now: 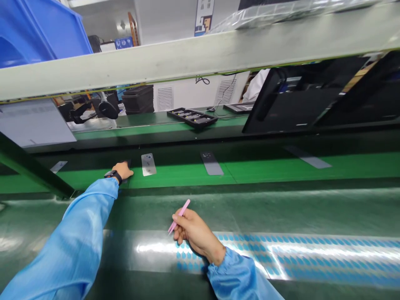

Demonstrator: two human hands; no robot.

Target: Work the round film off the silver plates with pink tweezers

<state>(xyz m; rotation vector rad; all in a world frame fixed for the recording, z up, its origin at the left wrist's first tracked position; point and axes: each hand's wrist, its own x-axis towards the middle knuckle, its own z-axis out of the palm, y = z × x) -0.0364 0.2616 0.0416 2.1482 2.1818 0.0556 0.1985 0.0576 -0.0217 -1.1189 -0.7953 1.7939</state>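
My left hand (123, 170), a dark watch on its wrist, reaches out to the green conveyor belt (178, 171). Its fingers close over a dark phone back cover (127, 181), most of which the hand hides. Pink tweezers (179, 216) are pinched in my right hand (195, 231), tips pointing down and left, above the near worktop. Just right of my left hand lies a silver phone back cover (148, 164) with a camera cutout. Farther right on the belt is a grey phone back cover (211, 163).
A clear sheet of blue teardrop-shaped stickers (281, 254) lies on the near worktop. More flat covers rest on the belt at far left (58, 166) and right (309, 157). A black tray (192, 117) and monitors (290, 100) stand behind. A green post (34, 166) rises at left.
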